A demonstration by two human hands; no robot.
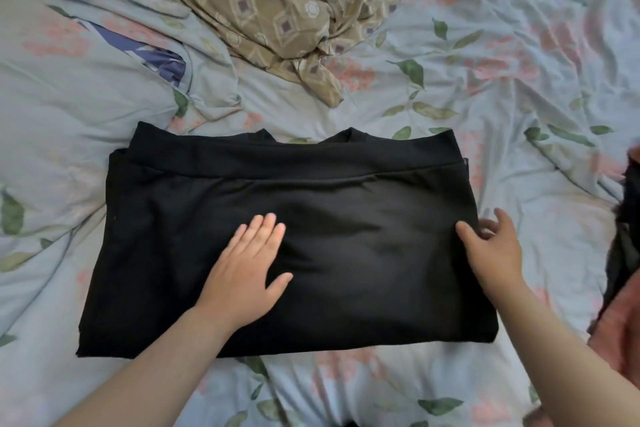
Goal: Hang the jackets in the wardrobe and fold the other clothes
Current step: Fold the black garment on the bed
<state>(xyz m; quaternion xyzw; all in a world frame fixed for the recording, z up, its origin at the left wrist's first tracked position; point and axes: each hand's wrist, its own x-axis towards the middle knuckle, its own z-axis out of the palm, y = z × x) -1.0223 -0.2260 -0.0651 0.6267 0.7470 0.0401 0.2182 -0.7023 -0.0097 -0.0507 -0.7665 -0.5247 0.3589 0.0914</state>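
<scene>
Cloth (277,10), tan and patterned, lies upper centre; dark clothes (627,246) at right edge. Folded black garment (346,218) mid-frame on bed (519,45); my left hand (242,270) presses it, fingers (266,229) straight; right hand (495,256) touches its edge, and I cannot tell whether it grips.

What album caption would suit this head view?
Left hand flat on a folded black garment, right hand gripping its edge, on floral bedding.

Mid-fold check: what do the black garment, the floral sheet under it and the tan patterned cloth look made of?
The black garment: soft matte knit, likely cotton jersey; it lies in smooth shallow ripples, no sheen. The floral sheet: thin matte weave, perhaps cotton or a blend, finely creased. The tan patterned cloth: similar thin printed weave, crumpled; fibre uncertain.
</scene>
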